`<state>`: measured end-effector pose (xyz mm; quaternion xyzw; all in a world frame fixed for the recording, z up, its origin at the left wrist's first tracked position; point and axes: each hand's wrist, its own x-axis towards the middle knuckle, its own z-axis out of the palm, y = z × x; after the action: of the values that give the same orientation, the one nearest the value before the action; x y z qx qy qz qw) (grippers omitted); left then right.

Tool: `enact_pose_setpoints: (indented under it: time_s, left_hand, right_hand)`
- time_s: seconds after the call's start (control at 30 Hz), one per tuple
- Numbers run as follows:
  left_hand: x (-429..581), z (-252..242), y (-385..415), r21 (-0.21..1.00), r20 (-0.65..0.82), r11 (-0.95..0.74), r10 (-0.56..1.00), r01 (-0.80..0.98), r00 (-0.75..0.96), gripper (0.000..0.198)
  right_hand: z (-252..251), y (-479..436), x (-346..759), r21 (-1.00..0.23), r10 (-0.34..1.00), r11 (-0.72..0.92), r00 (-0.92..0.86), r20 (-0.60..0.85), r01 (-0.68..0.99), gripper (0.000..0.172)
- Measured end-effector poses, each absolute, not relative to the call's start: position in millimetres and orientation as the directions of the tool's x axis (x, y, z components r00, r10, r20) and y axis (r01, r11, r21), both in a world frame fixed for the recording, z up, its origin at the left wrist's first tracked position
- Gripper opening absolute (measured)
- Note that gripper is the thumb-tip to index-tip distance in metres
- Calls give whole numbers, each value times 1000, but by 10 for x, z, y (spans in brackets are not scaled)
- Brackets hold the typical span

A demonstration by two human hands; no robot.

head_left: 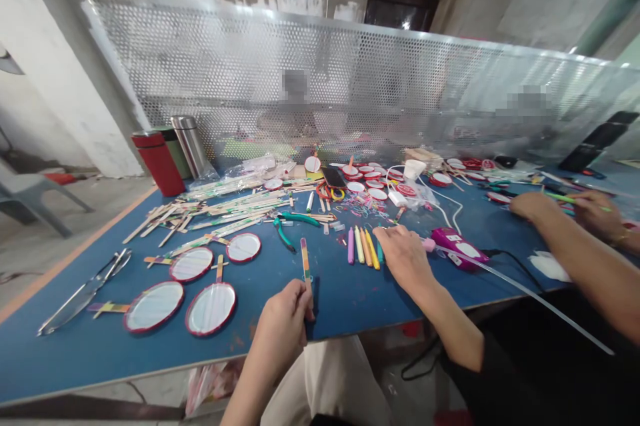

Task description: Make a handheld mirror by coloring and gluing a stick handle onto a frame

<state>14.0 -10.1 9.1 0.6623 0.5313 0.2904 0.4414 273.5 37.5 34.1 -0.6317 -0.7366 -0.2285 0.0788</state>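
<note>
Your left hand [289, 309] is clamped on a color-banded stick [305, 256] over the bench [347, 303]; your right hand [405, 256] sits beside crayon-like sticks [367, 249], grip unclear.

No text, brand, number or sign could be read. The purple corded tool [457, 248] carried pale patches [468, 251] on its side (labels, by the look of them), but any marks on those were too small and soft to make out. The pale flat sticks [240, 208] piled on the worktop [320, 239] showed small green patches (print or paint, it was hard to say), and no letter or figure could be picked out among them.
</note>
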Motion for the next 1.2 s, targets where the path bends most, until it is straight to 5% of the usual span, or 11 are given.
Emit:
enact_pose_setpoints:
  time_s: [0.23, 0.33, 0.43, 0.57, 0.67, 1.2]
  left_hand:
    - [144, 71, -104, 915, -80, -32, 963, 402, 257, 29]
    - [148, 85, -112, 909, -57, -51, 968, 414, 245, 30]
    - [144, 75, -116, 903, -48, -63, 969, 425, 244, 29]
    - [132, 36, -127, 909, -44, -73, 963, 411, 267, 26]
    - [123, 18, -142, 911, -42, -70, 965, 407, 259, 24]
    - [130, 57, -138, 901, -55, -51, 971, 430, 232, 35]
  right_hand:
    - [251, 385, 2808, 214, 852, -19, -96, 514, 977, 43]
    - [218, 292, 2707, 77, 756, -1, -50, 653, 997, 34]
    - [158, 151, 2442, -164, 705, 214, -36, 708, 963, 26]
    - [108, -31, 1954, -530, 840, 375, -37, 542, 761, 22]
    - [113, -114, 1652, -680, 914, 356, -87, 396, 641, 23]
    - [161, -223, 1452, -976, 995, 103, -7, 103, 194, 18]
